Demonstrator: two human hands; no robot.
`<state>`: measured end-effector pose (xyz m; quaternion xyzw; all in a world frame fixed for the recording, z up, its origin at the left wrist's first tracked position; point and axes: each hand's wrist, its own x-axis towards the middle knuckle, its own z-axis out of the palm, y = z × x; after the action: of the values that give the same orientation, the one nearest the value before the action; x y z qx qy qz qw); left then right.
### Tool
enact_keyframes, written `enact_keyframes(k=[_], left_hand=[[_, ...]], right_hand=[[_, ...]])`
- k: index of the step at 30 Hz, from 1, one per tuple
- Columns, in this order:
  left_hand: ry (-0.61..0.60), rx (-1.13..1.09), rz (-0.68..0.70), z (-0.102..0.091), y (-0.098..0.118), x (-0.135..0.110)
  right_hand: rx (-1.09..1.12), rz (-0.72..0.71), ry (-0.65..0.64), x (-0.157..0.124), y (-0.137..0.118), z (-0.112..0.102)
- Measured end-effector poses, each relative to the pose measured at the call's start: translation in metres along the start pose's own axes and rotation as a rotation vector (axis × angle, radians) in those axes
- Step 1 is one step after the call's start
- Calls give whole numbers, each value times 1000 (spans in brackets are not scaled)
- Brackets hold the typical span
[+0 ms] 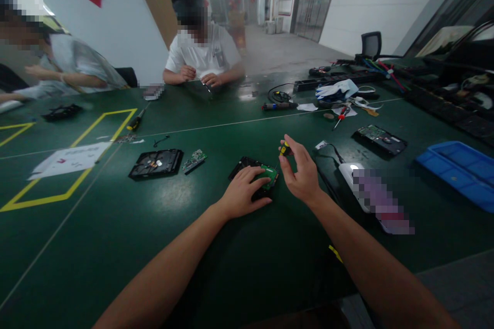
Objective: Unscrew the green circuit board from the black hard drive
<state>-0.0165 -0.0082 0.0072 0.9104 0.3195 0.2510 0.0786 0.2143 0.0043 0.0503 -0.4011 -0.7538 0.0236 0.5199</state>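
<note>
A black hard drive (240, 165) with a green circuit board (271, 175) facing up lies on the green table in front of me. My left hand (245, 193) rests over it, fingers across the board and thumb along the near edge, holding it in place. Just to the right, my right hand (301, 172) is closed around the yellow and black handle of a screwdriver (284, 149). Its thin shaft points down toward the board's right end; whether the tip touches a screw, I cannot tell.
Left of the drive lie a loose circuit board (194, 161) and another hard drive (156, 163). To the right are a hard drive (380, 140), a white device with a cable (352, 177) and a blue tray (459, 172). Two people (204, 54) sit across the table.
</note>
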Motion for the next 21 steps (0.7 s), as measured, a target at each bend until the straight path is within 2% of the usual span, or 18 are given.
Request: enact_keyframes(k=[3,10,17,21], left_hand=[[-8,9,0,0,0,0],[-8,10,-1,1,-1,0],[-20,32,4,-1,0,0],[-17,26,7,0,0,0]], right_hand=[[-45,9,38,1,-1,-2],[-17,10,-3,2,1,-3],[-80,22,92,3,-1,-3],[-70,10,82,2,2,-3]])
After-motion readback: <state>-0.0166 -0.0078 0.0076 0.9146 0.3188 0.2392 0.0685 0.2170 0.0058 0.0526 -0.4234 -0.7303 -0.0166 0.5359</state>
